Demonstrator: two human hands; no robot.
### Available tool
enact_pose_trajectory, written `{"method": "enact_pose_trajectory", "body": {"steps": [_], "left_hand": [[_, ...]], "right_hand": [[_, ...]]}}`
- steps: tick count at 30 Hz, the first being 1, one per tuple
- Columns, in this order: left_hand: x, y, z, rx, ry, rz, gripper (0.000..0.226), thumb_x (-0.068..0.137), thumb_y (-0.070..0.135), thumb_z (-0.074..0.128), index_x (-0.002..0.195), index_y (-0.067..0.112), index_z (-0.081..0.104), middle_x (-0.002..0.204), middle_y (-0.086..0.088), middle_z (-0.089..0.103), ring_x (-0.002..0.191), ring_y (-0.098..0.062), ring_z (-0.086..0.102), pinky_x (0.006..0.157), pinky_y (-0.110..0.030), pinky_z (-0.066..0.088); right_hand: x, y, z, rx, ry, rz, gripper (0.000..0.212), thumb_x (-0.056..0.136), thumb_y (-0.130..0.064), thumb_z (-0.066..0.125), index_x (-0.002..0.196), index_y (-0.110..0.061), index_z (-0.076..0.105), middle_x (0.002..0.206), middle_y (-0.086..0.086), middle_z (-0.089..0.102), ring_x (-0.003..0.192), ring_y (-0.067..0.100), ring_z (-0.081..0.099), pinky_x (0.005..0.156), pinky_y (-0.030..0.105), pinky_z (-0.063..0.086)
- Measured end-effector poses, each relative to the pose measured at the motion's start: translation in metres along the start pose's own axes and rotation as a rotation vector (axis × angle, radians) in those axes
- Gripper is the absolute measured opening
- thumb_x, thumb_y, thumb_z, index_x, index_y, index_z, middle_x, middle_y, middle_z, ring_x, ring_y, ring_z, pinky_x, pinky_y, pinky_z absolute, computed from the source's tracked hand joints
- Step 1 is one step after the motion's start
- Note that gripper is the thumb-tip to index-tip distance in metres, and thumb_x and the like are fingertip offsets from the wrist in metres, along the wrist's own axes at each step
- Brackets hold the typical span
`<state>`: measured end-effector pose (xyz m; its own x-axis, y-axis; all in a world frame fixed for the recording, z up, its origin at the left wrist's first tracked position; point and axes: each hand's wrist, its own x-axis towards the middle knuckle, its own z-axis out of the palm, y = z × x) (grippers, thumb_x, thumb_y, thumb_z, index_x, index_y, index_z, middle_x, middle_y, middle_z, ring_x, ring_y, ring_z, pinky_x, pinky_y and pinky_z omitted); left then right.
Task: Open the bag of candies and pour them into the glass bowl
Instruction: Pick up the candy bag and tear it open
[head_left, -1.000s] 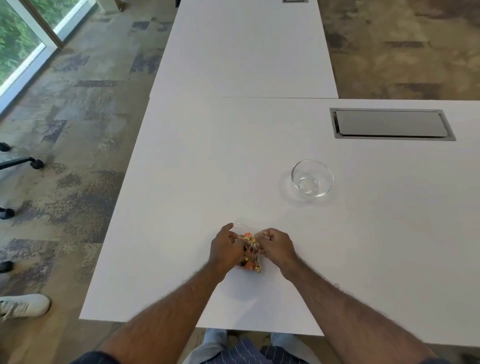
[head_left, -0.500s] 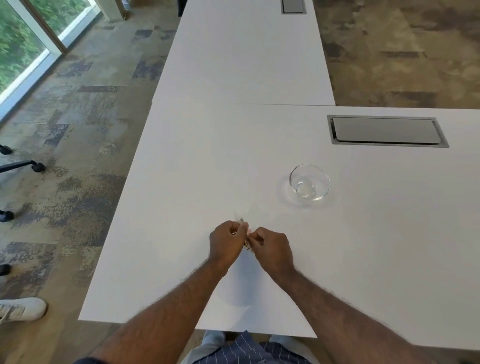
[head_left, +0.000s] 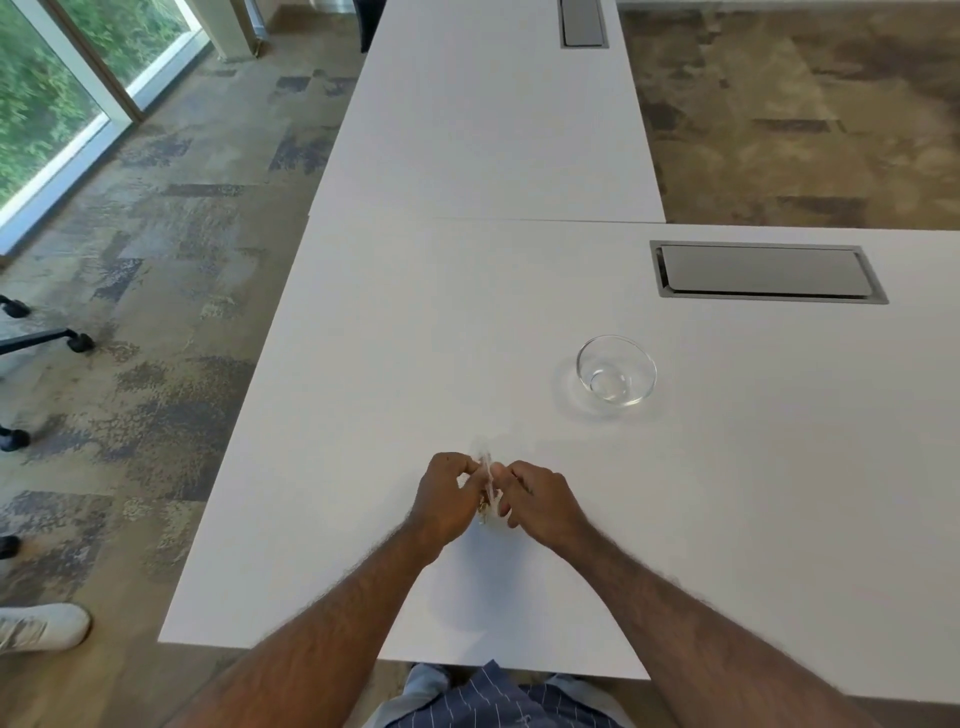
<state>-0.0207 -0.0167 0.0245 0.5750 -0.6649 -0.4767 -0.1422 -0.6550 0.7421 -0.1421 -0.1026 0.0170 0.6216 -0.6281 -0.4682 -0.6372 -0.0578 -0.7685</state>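
A small clear plastic bag of candies (head_left: 487, 480) is pinched between both hands above the white table, near its front edge. My left hand (head_left: 447, 499) grips the bag's left side and my right hand (head_left: 537, 501) grips its right side, fingertips nearly touching. Only the bag's transparent top and a glint of gold wrapper show; the candies are mostly hidden by my fingers. The glass bowl (head_left: 616, 370) stands upright and holds nothing, farther back and to the right of my hands.
A grey metal cable hatch (head_left: 766, 273) is set into the table (head_left: 395, 322) behind the bowl. A second white table (head_left: 493, 114) adjoins at the back. Chair casters (head_left: 78, 342) and a white shoe (head_left: 44, 626) are on the floor at left.
My hands have closed in around the bag, so the orange and gold candies seen one second ago are now almost hidden. The view has tilted slightly; the bowl has not moved on the table.
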Motion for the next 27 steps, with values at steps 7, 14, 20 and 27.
{"method": "enact_pose_trajectory", "body": {"steps": [7,14,20,27], "left_hand": [[-0.003,-0.003,-0.004,0.139,-0.078,0.093,0.015,0.093,0.022,0.059,0.078,0.021,0.057,0.096,-0.001,0.064,0.088,-0.012,0.058,0.067,-0.012,0.040],[-0.008,0.002,-0.009,-0.001,-0.063,-0.039,0.014,0.087,0.014,0.049,0.077,0.013,0.059,0.090,-0.014,0.072,0.089,-0.031,0.070,0.081,-0.046,0.060],[-0.011,0.001,-0.007,-0.019,-0.078,-0.069,0.005,0.081,0.014,0.060,0.081,0.010,0.064,0.086,-0.012,0.075,0.079,-0.026,0.073,0.065,-0.029,0.055],[-0.012,0.000,-0.011,-0.134,-0.182,-0.100,0.024,0.073,0.024,0.073,0.091,0.009,0.067,0.085,-0.014,0.075,0.070,-0.018,0.069,0.082,-0.045,0.062]], "right_hand": [[0.003,-0.007,-0.001,0.008,-0.121,0.045,0.031,0.102,-0.026,0.041,0.079,-0.014,0.057,0.074,0.002,0.068,0.056,0.012,0.062,0.054,0.017,0.049],[0.007,-0.010,0.002,-0.104,-0.073,-0.013,0.026,0.092,-0.018,0.047,0.075,0.000,0.056,0.073,0.013,0.069,0.060,0.019,0.055,0.060,0.034,0.047],[0.008,-0.009,0.002,-0.071,-0.009,0.003,0.021,0.083,-0.015,0.054,0.063,-0.009,0.053,0.077,0.022,0.070,0.063,0.017,0.054,0.057,0.029,0.040],[0.007,-0.009,-0.002,0.017,-0.005,0.042,0.028,0.088,-0.020,0.057,0.072,0.003,0.060,0.071,0.015,0.069,0.065,0.021,0.062,0.062,0.035,0.051]]}}
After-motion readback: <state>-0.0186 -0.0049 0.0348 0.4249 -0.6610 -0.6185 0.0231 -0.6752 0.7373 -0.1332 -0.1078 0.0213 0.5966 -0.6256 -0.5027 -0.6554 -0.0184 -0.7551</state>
